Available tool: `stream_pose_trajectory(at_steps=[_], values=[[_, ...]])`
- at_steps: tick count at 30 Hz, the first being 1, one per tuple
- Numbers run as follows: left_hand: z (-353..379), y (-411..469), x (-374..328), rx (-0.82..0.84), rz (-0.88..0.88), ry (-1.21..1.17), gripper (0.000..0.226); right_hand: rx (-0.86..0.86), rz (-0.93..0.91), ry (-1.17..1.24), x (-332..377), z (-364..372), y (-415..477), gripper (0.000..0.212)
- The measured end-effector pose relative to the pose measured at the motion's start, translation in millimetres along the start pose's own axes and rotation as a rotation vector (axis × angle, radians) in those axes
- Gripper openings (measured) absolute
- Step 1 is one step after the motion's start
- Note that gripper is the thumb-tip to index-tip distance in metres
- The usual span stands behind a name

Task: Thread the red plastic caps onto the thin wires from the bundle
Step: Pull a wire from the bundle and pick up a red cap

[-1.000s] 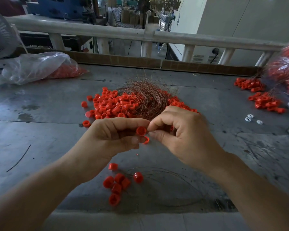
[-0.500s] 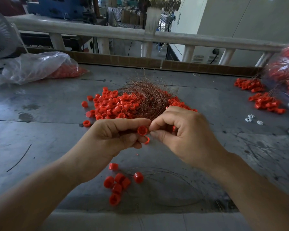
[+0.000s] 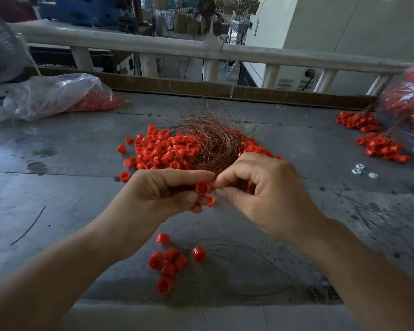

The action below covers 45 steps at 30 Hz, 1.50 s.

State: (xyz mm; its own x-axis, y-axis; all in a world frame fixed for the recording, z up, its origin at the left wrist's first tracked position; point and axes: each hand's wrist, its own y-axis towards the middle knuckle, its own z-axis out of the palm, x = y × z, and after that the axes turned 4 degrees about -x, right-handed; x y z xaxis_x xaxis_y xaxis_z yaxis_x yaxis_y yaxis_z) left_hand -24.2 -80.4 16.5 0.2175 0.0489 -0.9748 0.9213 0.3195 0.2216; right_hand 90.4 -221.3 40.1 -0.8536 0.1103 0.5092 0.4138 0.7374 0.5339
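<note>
My left hand [image 3: 158, 194] pinches a red cap [image 3: 203, 188] between thumb and forefinger, and a second red cap [image 3: 210, 200] sits lower among its fingers. My right hand [image 3: 265, 192] pinches something thin at the cap's right side, fingertip to fingertip with the left; the wire there is too fine to make out. Behind the hands lies the copper wire bundle [image 3: 215, 142] on a pile of loose red caps [image 3: 163, 151]. Near the table's front edge lie several caps on thin wires [image 3: 170, 263].
The grey metal table [image 3: 58, 192] carries a plastic bag of caps [image 3: 58, 96] at the back left, and more capped wires [image 3: 380, 146] and a bag at the right. Small white pieces [image 3: 361, 169] lie right of my hands. A railing [image 3: 153, 45] runs behind.
Both hands stay together at the same spot; the left hand's upper cap has shifted slightly against the right fingertips. Nothing else moved.
</note>
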Motion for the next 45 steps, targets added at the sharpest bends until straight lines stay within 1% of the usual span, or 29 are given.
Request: stream_pose_trajectory(at_steps=[3, 5, 7, 10, 13, 15, 18, 21, 24, 26, 28, 31, 32, 33, 35, 37, 39, 45], values=[[0.2, 1.3, 0.5, -0.016, 0.017, 0.003, 0.037, 0.021, -0.009, 0.026, 1.5, -2.7, -1.9, 0.011], [0.0, 1.3, 0.5, -0.037, 0.016, -0.018, 0.035, 0.037, 0.023, 0.074, 3.2, -4.4, -1.4, 0.017], [-0.2, 0.8, 0.1, -0.040, 0.017, -0.044, 0.032, 0.053, 0.080, 0.134, 3.6, -6.2, -0.6, 0.023], [0.4, 0.7, -0.5, -0.044, 0.019, -0.108, 0.031, 0.075, 0.190, 0.286, 3.5, -8.1, 1.0, 0.031], [0.4, 0.7, -0.8, -0.011, 0.046, -0.189, 0.032, 0.107, 0.302, 0.430, 2.3, -8.6, 2.7, 0.032], [0.9, 0.1, -0.5, 0.014, 0.050, -0.236, 0.034, 0.151, 0.342, 0.477, 3.4, -6.0, 2.1, 0.035], [2.6, -0.9, -0.3, 0.048, 0.039, -0.241, 0.032, 0.214, 0.364, 0.507, 4.6, -0.8, -1.1, 0.036], [4.4, -2.6, -1.1, 0.103, 0.037, -0.246, 0.027, 0.231, 0.369, 0.523, 2.7, 0.6, -2.1, 0.036], [3.7, -3.1, -0.8, 0.111, 0.012, -0.285, 0.026, 0.251, 0.359, 0.539, 1.4, 0.6, -3.0, 0.035], [3.8, -2.6, -0.4, 0.103, -0.009, -0.310, 0.027, 0.278, 0.343, 0.515, 0.7, -0.6, -1.2, 0.032], [4.5, -2.0, 0.2, 0.083, -0.032, -0.340, 0.028, 0.259, 0.340, 0.433, -5.6, -5.3, 2.7, 0.025], [6.6, -2.8, 0.4, 0.034, -0.029, -0.331, 0.032, 0.079, 0.356, 0.124, -23.7, -19.3, 9.2, 0.012], [7.4, -3.4, 0.2, 0.020, -0.025, -0.326, 0.033, 0.039, 0.368, 0.023, -29.8, -24.1, 10.4, 0.011], [8.3, -3.9, -0.2, 0.010, -0.023, -0.322, 0.034, 0.035, 0.377, -0.057, -35.4, -27.3, 10.8, 0.013], [9.6, -4.1, -1.0, -0.006, -0.027, -0.317, 0.037, 0.115, 0.390, -0.157, -42.7, -27.6, 9.8, 0.015], [10.1, -3.9, -0.9, -0.018, -0.038, -0.315, 0.040, 0.228, 0.382, -0.193, -46.1, -21.2, 7.8, 0.009], [9.8, -3.7, -1.2, -0.022, -0.044, -0.310, 0.041, 0.291, 0.357, -0.231, -47.7, -16.6, 6.6, 0.006], [8.6, -4.4, -0.7, -0.010, -0.053, -0.292, 0.041, 0.207, 0.381, -0.344, -58.6, -30.8, 5.8, 0.008]])
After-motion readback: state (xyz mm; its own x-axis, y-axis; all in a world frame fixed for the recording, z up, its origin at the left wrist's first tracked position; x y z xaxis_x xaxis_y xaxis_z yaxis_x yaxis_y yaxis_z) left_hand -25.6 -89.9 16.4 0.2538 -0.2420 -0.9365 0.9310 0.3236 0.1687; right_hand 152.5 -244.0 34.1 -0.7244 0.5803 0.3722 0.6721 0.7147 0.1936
